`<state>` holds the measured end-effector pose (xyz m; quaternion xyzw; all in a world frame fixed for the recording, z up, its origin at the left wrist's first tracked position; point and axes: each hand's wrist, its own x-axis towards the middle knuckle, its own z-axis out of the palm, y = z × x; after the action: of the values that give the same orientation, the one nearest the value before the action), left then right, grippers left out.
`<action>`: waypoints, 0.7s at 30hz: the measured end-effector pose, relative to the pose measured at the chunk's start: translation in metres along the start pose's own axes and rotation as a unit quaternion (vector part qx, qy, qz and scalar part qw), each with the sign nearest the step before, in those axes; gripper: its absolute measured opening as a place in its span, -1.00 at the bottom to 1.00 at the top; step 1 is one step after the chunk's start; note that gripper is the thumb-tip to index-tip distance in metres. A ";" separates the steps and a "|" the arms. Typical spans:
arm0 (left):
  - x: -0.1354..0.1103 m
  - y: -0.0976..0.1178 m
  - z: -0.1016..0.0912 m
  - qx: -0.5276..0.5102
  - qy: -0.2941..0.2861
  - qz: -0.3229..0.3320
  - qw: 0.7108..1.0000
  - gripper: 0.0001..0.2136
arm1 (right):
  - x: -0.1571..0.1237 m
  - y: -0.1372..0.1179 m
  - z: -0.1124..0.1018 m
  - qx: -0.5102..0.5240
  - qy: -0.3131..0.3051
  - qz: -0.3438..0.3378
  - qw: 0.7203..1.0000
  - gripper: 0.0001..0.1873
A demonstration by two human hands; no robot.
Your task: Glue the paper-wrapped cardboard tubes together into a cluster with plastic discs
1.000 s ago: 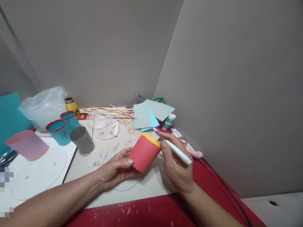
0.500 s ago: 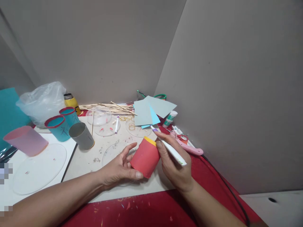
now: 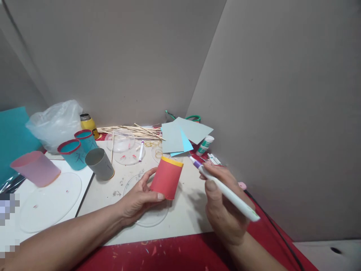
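Left hand (image 3: 143, 197): fingers partly curled, closed on a red cup with a yellow band round its upper end, thin-walled and paper-like (image 3: 167, 178). Thumb across the lower near side; the other fingers go behind, partly hidden. Cup leans, top to the right, above a clear round plastic disc (image 3: 153, 218) on the pale tabletop (image 3: 188, 222). Whether its base touches the disc, cannot tell.

Right hand (image 3: 225, 199): fingers shut round a thick white marker with a purple collar (image 3: 229, 194), pen-fashion, tapered tip toward the cup's banded end but apart from it. No mark readable on the near red face.

Handling, as judged: hold low, as now, so the upper wall stays free of fingers. Pinch lightly; a wall that thin would likely dent. A fingertip inside would back the wall against the nib. Turn the cup to the pen rather than reaching round it, and steady the right hand's edge before any contact. Light, even strokes suit a curve. Mind the thumb: fresh ink could smear.

For comparison, left side: two teal cups with red rims (image 3: 72, 158) (image 3: 87, 141), both bearing dark strokes.
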<state>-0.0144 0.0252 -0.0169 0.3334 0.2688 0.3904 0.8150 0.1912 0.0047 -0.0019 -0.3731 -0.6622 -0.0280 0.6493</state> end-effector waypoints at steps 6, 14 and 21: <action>0.001 -0.001 -0.002 0.010 0.042 0.014 0.999 0.08 | -0.003 -0.006 0.003 -0.004 -0.095 -0.054 0.994 -0.64; 0.004 -0.006 -0.004 0.007 0.048 0.014 0.999 0.13 | 0.000 -0.008 0.010 -0.010 -0.112 -0.054 0.992 -0.68; 0.004 -0.005 -0.004 0.010 0.055 0.016 0.998 0.12 | 0.001 -0.008 0.013 -0.011 -0.125 -0.059 0.990 -0.70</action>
<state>-0.0127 0.0269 -0.0242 0.3234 0.3118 0.4184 0.7894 0.1767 0.0062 0.0004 -0.3407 -0.7590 -0.0266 0.5542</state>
